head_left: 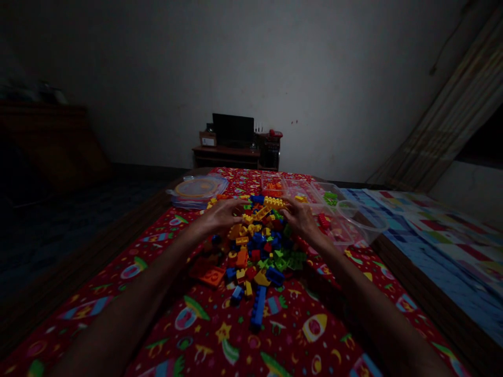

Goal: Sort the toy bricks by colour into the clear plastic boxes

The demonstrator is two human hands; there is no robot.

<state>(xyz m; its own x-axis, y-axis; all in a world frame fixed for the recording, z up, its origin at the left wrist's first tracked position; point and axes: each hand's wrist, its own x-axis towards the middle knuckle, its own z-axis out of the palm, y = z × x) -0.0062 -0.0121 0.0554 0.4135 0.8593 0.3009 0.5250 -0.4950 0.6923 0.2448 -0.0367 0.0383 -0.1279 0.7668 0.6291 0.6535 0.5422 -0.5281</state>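
A heap of plastic building bricks [257,246] in blue, yellow, orange, red and green lies on a red patterned cloth [220,335]. My left hand [223,213] rests on the heap's far left side, fingers spread over the bricks. My right hand [301,217] lies on the far right side, fingers curled down onto the bricks. A long blue brick [258,309] sits at the near end of the heap. An orange flat piece [212,276] lies at the left edge. Whether either hand grips a brick is not visible in the dim light.
A clear lidded container [198,189] stands behind my left hand. A clear plastic tub [346,220] holding some bricks lies at the right. A blue checked cloth [440,246] lies beyond the right edge. A low desk with a monitor [233,131] stands at the far wall.
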